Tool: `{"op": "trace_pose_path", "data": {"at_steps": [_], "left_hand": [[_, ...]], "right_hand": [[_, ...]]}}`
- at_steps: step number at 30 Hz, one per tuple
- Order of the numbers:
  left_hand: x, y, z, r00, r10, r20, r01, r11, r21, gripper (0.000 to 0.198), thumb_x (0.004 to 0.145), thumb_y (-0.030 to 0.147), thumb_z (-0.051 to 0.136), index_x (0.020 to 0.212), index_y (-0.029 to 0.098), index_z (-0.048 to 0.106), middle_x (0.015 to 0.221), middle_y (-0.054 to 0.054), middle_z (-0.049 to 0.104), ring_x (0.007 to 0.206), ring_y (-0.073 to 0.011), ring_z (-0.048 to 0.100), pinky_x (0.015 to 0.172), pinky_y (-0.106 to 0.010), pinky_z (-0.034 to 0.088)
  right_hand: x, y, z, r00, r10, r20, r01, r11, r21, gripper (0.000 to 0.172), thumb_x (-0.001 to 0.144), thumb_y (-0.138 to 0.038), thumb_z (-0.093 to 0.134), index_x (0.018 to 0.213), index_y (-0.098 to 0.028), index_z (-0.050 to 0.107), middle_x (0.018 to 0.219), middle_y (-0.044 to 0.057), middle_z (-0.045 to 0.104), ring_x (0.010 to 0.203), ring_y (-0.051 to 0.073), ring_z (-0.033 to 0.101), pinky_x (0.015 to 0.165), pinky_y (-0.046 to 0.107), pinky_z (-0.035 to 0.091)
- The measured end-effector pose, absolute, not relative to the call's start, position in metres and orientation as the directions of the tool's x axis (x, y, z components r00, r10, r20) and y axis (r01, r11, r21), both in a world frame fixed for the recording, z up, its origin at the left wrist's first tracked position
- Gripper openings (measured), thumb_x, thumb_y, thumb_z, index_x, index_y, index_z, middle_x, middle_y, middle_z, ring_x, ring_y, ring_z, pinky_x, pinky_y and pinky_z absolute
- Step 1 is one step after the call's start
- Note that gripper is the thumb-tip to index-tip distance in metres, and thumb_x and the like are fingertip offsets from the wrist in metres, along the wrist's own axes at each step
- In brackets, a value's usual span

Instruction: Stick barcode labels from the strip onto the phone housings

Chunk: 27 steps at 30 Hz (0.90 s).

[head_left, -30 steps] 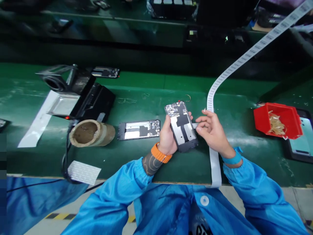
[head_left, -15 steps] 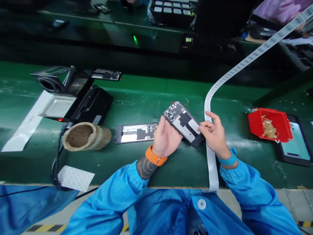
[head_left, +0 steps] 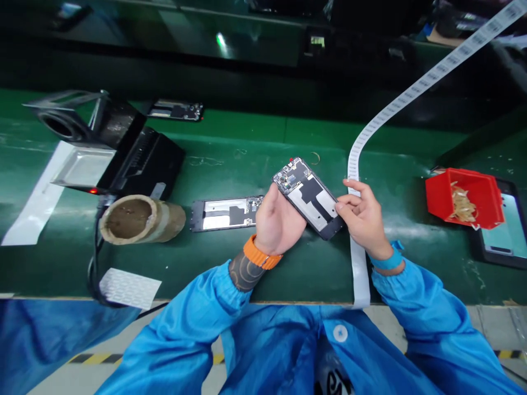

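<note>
My left hand [head_left: 280, 226] cradles an opened phone [head_left: 309, 193] from below, its thumb along the near left edge. The phone's back is off, so the circuit board and a black flex cable show, and it lies tilted with its top to the upper left. At the lower right edge of the phone, my right hand [head_left: 365, 218] pinches with thumb and forefinger, the other fingers curled over a long strip of printed labels [head_left: 359, 269]. Another opened phone [head_left: 222, 214] lies on the bench left of my left hand, its right end partly covered by that hand.
To the left stand a black device with a red light [head_left: 142, 164] and a cardboard tube [head_left: 168, 220] on its side. A label sheet [head_left: 130, 289] lies near the bench edge. A red bin [head_left: 444, 195] of rubber bands sits right, a third phone [head_left: 175, 109] behind.
The view has tipped slightly, so the bench appears a little higher. Both hands keep nearly the same hold on the phone.
</note>
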<state>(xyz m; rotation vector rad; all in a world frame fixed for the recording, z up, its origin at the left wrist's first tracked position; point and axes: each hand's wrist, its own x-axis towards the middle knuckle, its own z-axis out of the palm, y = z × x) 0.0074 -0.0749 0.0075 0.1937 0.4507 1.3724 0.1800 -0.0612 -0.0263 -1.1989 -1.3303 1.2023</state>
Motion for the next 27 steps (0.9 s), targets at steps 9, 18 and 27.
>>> {"op": "trace_pose_path", "data": {"at_steps": [9,18,27], "left_hand": [[0.0067,-0.0758,0.0108,0.124,0.970,-0.210,-0.896,0.201,0.395,0.056,0.104,0.048,0.026,0.140,0.018,0.057,0.134,-0.015,0.066,0.137,-0.0335,0.052,0.115,-0.057,0.038],[0.0056,-0.0764,0.0079,0.131,0.966,-0.224,-0.881,0.217,0.420,0.051,0.099,0.048,0.040,0.136,0.017,0.059,0.131,-0.016,0.067,0.134,-0.0351,0.054,0.114,-0.058,0.038],[0.0059,-0.0758,0.0069,0.129,0.970,-0.206,-0.881,0.208,0.426,0.050,0.096,0.047,0.046,0.137,0.019,0.057,0.139,-0.014,0.063,0.137,-0.0349,0.052,0.115,-0.056,0.036]], "right_hand": [[0.1817,-0.0605,-0.0275,-0.153,0.987,-0.037,0.102,-0.021,-0.995,0.047,0.083,-0.028,0.071,0.125,-0.025,0.050,0.073,-0.005,0.061,0.056,0.012,0.057,0.050,0.026,0.044],[0.1813,-0.0628,-0.0279,-0.186,0.980,-0.066,0.060,-0.056,-0.997,0.055,0.081,-0.028,0.071,0.131,-0.026,0.047,0.071,-0.006,0.058,0.055,0.012,0.054,0.051,0.027,0.044],[0.1796,-0.0628,-0.0255,-0.152,0.987,-0.049,0.048,-0.042,-0.998,0.054,0.081,-0.027,0.071,0.130,-0.024,0.048,0.070,-0.006,0.058,0.056,0.012,0.053,0.051,0.026,0.043]]}}
